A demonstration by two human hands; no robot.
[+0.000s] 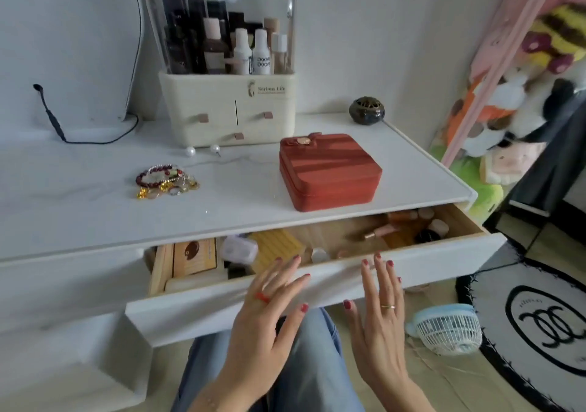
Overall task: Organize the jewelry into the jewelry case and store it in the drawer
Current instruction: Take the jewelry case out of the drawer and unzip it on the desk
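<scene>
1. Plainly, neither hand holds anything: the left hand (269, 313) and the right hand (380, 310) hover in front of the pulled-out drawer (317, 294), fingers (293, 272) straight and spread apart, tips near the drawer's front edge.

2. The jewelry case (328, 172) sits zipped shut on the worktop (95, 215), near its front edge and just above the open drawer. The jewelry (165, 181) lies in a tangled heap well to the left of it, with two pearl pieces (203, 150) apart from the heap, close to the cosmetics organizer (228, 107).

3. Likely risk: the heap looks knotted together, so lifting one bracelet could drag rings or chains along and scatter them over the edge, possibly into the drawer.

4. A thin chain seems to run across the worktop near the pearls; it is faint, and I cannot tell where it ends. A hand sweeping toward the case could snag it and pull the pearls off.

5. The drawer already looks crowded with bottles, boxes and a small pouch. The clearest bare patch is in the middle, and the case may not fit there without shifting things, or it may stand too tall for the drawer to close.

6. Opening the case so close to the edge could tip it forward into the drawer.
</scene>
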